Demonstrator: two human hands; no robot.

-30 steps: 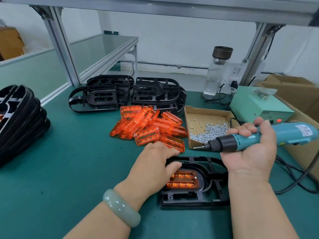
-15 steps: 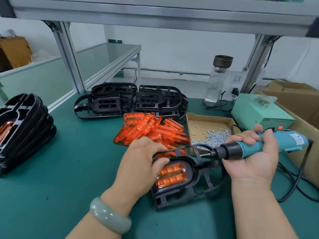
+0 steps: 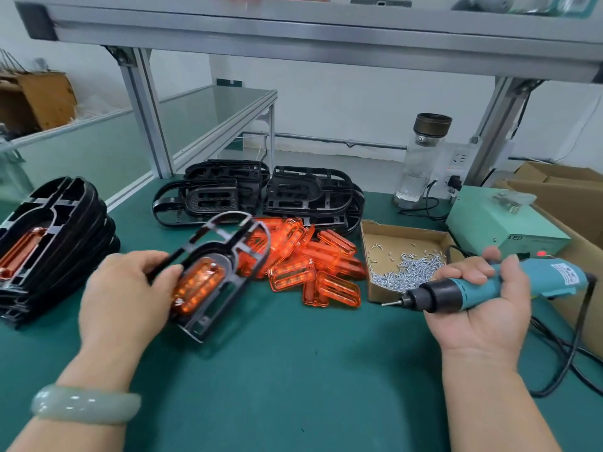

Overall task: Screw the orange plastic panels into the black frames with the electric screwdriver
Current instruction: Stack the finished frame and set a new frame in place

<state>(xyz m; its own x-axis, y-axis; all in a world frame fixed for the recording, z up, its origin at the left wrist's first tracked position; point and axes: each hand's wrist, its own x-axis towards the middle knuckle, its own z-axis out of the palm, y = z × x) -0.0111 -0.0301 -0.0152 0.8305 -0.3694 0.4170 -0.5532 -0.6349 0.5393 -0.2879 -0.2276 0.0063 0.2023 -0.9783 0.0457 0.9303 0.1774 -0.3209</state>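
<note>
Head view: a black frame (image 3: 218, 253) is held off the bench (image 3: 293, 370), the electric screwdriver (image 3: 470, 290) at the ready.
The frame, an orange panel (image 3: 199, 283) seated in it, is gripped at its edge by the left hand (image 3: 124, 295) and tilted, probably bound for the finished stack (image 3: 65, 223) at left. The screwdriver is clasped in the right hand (image 3: 486, 318), bit beside the screw box (image 3: 408, 238), so the next screw is near.

- We have lifted the black frame (image 3: 225, 272) with its orange panel (image 3: 197, 285) off the mat, tilted, carried leftward in our left hand (image 3: 125, 296).
- Our right hand (image 3: 483, 308) has drawn the screwdriver (image 3: 489, 285) slightly right.
</note>
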